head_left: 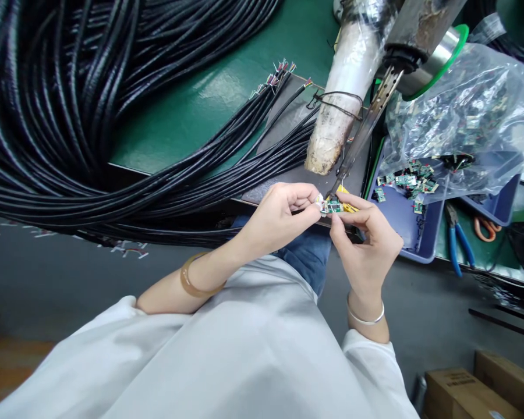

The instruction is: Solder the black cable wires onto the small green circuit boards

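A small green circuit board (333,206) is pinched between the thumb and fingers of my right hand (369,235). My left hand (288,206) is closed at the board's left end, with its fingertips on thin light-coloured wires (320,201) that meet the board. What lies inside the curled left fingers is hidden. Just above the board is the lower end of a soldering iron (367,128), pointing down and left. Whether its tip touches the board I cannot tell. A yellow piece (348,201) shows behind the board and the right fingers.
Bundles of black cables (192,180) with stripped ends cover the left. A white fume tube (338,110) and a solder spool (436,64) stand near the iron. On the right are a blue tray (428,241) of circuit boards, a plastic bag (471,116) and blue-handled pliers (458,238).
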Demonstrator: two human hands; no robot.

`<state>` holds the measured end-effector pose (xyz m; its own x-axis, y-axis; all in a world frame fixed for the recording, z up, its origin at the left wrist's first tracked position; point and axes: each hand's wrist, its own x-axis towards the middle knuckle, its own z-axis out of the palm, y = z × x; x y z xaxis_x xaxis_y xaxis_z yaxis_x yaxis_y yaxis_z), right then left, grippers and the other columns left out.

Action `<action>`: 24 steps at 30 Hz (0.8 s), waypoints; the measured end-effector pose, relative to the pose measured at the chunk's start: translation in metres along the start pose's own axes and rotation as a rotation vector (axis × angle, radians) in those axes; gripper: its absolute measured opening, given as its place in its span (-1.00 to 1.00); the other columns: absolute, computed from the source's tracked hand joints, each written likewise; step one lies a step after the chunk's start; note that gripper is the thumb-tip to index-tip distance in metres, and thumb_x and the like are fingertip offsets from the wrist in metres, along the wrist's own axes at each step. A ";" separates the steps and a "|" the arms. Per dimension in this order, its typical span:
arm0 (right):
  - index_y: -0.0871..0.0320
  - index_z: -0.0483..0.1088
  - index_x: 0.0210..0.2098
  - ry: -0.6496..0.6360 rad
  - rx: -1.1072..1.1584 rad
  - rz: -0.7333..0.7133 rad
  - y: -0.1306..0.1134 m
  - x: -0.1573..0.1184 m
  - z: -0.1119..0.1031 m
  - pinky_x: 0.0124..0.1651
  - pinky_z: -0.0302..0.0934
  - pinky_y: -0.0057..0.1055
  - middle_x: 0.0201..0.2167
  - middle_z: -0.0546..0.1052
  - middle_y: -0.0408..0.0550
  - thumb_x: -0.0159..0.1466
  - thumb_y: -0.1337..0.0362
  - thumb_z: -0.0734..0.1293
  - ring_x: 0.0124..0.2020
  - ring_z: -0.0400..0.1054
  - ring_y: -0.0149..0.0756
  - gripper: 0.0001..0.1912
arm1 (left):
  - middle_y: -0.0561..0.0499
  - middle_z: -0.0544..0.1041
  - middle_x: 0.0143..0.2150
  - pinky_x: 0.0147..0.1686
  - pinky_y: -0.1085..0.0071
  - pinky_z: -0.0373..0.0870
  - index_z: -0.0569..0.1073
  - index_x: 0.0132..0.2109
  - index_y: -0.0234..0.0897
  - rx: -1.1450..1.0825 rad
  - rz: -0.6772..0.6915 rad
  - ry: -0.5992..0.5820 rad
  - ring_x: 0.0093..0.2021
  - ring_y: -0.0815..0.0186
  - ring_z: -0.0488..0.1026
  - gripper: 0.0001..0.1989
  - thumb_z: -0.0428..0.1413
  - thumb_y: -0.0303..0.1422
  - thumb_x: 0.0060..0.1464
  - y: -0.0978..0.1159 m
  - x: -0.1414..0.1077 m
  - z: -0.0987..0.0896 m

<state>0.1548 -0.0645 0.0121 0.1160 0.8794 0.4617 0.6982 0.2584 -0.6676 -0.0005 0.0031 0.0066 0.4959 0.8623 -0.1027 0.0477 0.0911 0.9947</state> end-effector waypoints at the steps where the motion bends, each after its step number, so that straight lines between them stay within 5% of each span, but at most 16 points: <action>1: 0.09 0.42 -0.32 0.002 0.000 -0.005 0.000 0.002 0.000 -0.04 0.52 -0.32 -0.17 0.65 -0.11 0.23 0.46 0.41 -0.04 0.57 -0.25 -0.85 | 0.11 0.31 -0.51 -0.49 0.51 0.09 0.39 -0.43 -0.34 0.004 0.008 0.012 -0.50 0.49 0.17 -0.86 0.07 -0.46 0.10 0.001 0.001 0.000; 24: 0.07 0.37 -0.33 -0.035 -0.072 -0.102 -0.007 0.011 -0.006 -0.07 0.52 -0.34 -0.16 0.65 -0.11 0.22 0.50 0.40 -0.01 0.57 -0.23 -0.79 | 0.14 0.18 -0.53 -0.52 0.52 0.07 0.32 -0.43 -0.30 0.013 0.018 0.053 -0.51 0.48 0.12 -0.83 0.05 -0.43 0.15 0.009 0.001 0.002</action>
<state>0.1553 -0.0597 0.0256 0.0177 0.8637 0.5038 0.7543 0.3192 -0.5737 0.0020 0.0037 0.0159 0.4500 0.8890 -0.0849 0.0509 0.0693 0.9963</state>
